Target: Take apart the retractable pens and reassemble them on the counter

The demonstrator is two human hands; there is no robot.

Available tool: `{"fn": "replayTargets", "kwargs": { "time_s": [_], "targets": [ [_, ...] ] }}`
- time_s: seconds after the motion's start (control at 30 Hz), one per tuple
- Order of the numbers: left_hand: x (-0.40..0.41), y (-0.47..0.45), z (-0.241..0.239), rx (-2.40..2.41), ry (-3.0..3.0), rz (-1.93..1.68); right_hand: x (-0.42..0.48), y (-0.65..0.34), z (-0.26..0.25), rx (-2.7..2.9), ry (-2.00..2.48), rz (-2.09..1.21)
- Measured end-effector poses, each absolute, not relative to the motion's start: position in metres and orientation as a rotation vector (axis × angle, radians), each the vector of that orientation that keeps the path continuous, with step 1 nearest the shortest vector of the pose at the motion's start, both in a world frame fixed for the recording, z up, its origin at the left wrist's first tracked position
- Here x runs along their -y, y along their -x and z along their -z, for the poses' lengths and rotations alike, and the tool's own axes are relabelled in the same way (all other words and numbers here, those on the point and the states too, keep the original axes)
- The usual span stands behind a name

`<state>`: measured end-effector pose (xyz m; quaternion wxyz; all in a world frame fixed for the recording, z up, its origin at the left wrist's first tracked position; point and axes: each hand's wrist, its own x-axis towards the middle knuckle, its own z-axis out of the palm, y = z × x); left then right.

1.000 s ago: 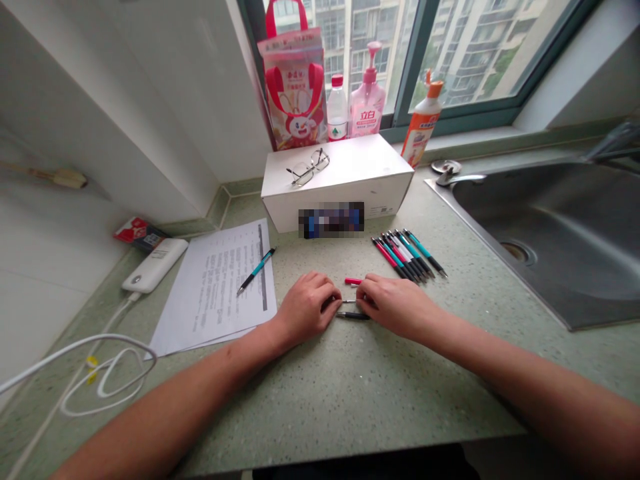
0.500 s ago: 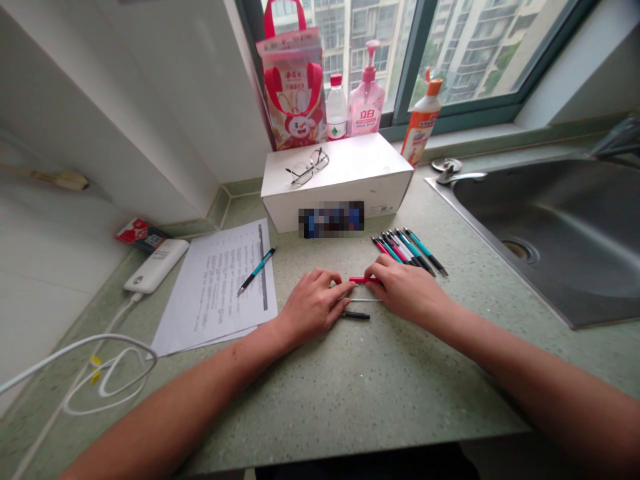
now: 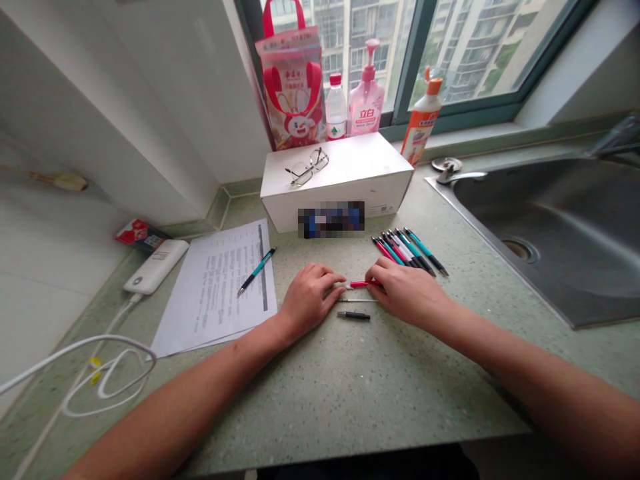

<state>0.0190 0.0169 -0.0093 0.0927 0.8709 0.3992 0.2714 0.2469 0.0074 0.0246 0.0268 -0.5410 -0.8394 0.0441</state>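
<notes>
- One red pen barrel (image 3: pixel 358 285) sits between your two hands, its far end pinched by the nearly closed fingers of your right hand (image 3: pixel 407 287), its free end pointing toward your left hand (image 3: pixel 310 297).
- Your left fingers are curled, with thumb and forefinger slightly parted; a small pale piece (image 3: pixel 349 287) shows at their tips, beside the barrel's free end, but I cannot tell whether you grip it.
- Just nearer you than the barrel, a thin pale rod (image 3: pixel 357 301) spans the gap between your hands; its right end is hidden by your right hand.
- Nearer you again, a black pen section (image 3: pixel 354 315) lies on the speckled tabletop (image 3: pixel 320 400), apart from both hands.
- Just beyond your right hand, a row of pens (image 3: pixel 405 251) lies slanted, with red, teal and white barrels.
- Left of your left hand, a teal pen (image 3: pixel 257 272) lies diagonally on printed sheets (image 3: pixel 215 287).
- Farther back, a white box (image 3: pixel 373 157) carries glasses (image 3: pixel 307 168).
</notes>
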Motion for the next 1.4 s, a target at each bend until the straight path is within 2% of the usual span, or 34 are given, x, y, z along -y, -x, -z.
{"fn": "replayTargets", "kwargs": {
  "time_s": [0.27, 1.0, 1.27, 1.4],
  "targets": [
    [-0.0188, -0.0216, 0.0105, -1.185, -2.577, -0.734, -0.0054, -0.2423, -0.0203, 2.593, 1.561, -0.142],
    [-0.0157, -0.0179, 0.0048, -1.083, -2.369, -1.082, -0.0046, -0.2426, -0.0171, 2.484, 1.375, -0.225],
    [-0.0173, -0.0137, 0.0044, -1.056, -2.162, -1.161, -0.0032, -0.2403, -0.0185, 2.36, 1.273, -0.415],
    [-0.0163, -0.0131, 0.0065, -1.066, -2.273, -1.064, -0.0055, -0.2424, -0.0171, 2.189, 1.292, -0.534]
  ]
}}
